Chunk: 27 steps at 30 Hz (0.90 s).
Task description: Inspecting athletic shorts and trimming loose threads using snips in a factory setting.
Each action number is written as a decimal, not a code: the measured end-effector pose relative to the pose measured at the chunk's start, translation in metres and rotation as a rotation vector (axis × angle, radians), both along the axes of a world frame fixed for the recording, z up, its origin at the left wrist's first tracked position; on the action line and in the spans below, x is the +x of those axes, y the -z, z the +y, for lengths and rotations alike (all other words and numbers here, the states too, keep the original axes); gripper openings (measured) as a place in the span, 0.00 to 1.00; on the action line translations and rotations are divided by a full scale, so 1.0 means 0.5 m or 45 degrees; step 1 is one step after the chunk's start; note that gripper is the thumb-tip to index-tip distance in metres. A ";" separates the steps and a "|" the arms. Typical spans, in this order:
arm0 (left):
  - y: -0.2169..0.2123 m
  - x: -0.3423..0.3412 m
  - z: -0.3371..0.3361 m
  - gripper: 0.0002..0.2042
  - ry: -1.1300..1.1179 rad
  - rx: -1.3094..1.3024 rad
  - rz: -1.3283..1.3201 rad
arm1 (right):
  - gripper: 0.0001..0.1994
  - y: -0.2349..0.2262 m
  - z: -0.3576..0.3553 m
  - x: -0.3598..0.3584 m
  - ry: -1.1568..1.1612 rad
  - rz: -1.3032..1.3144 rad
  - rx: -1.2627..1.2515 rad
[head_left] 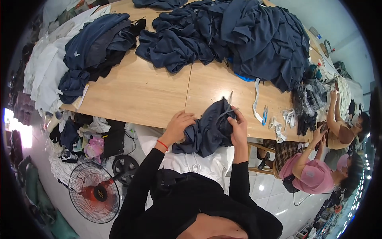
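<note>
A bunched dark navy garment (211,125) hangs at the table's near edge, partly over white cloth on my lap. My left hand (180,126) grips its left side, the fingers bent over the fabric. At the garment's right upper edge, my right hand (238,128) pinches the cloth between thumb and fingers. A thin pointed metal tip (230,95) sticks up just beyond that hand; the rest of it is hidden, so I cannot tell what tool it is.
Large heaps of navy garments (270,40) cover the table's far side, white cloth (43,75) its left. Blue thread snips (265,115) and white strips (257,101) lie right. A fan (94,192) stands lower left. Two people work at right, one in a pink top (314,175).
</note>
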<state>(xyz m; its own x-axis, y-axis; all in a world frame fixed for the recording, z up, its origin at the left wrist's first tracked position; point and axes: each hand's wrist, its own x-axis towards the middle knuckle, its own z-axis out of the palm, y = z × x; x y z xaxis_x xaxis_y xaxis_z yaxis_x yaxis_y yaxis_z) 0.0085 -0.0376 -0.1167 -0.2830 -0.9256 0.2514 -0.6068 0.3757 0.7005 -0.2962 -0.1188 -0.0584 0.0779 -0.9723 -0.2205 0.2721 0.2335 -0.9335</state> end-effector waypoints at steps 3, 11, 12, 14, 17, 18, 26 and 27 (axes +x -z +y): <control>-0.006 0.014 0.013 0.30 -0.192 0.187 0.636 | 0.28 -0.108 -0.017 -0.044 -0.043 -0.034 -0.138; -0.238 0.223 -0.132 0.27 -0.919 0.333 1.704 | 0.21 -0.204 -0.084 -0.086 0.140 -0.161 -0.514; -0.253 0.221 -0.140 0.30 -0.876 0.241 1.526 | 0.22 -0.178 -0.089 -0.081 0.239 -0.020 -0.455; -0.237 0.158 -0.105 0.37 -1.163 0.075 1.239 | 0.24 -0.105 -0.076 -0.071 0.413 0.153 -0.406; -0.158 0.018 -0.030 0.30 -0.920 0.150 0.871 | 0.24 0.004 -0.024 -0.056 0.337 0.301 -0.105; -0.134 -0.023 -0.009 0.22 -0.629 0.228 0.817 | 0.24 0.028 -0.005 -0.049 0.362 0.338 0.080; -0.099 -0.124 -0.078 0.12 -0.428 0.021 0.273 | 0.15 -0.094 0.076 -0.007 0.043 -0.238 0.004; -0.106 -0.105 -0.085 0.12 -0.402 0.261 0.518 | 0.15 -0.122 0.067 -0.014 0.042 -0.196 -0.090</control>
